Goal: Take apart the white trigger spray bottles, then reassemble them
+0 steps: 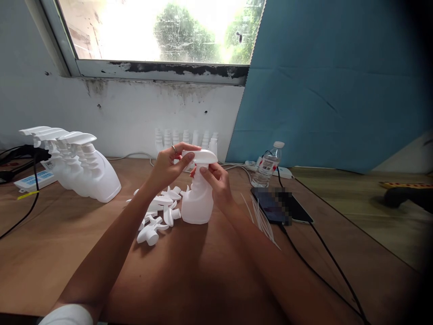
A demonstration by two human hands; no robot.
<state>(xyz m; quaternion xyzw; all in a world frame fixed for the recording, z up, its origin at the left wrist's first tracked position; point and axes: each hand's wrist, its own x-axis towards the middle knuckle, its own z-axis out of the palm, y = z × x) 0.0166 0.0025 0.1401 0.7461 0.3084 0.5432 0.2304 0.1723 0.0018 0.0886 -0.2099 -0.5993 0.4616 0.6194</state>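
A white spray bottle (197, 205) stands upright on the brown table, with a white trigger head (203, 156) on its neck. My left hand (171, 164) grips the nozzle side of the head between thumb and fingers; a ring is on one finger. At the bottle's neck, my right hand (216, 180) is closed, thumb in front and fingers partly hidden behind. Loose white trigger heads (157, 216) lie in a pile just left of the bottle.
Several assembled spray bottles (98, 176) stand at the left beside a power strip (35, 181). White bottles (186, 137) line the wall. To the right are a water bottle (269, 164), thin white tubes (262, 221), phones (270, 205) and black cables (324, 275).
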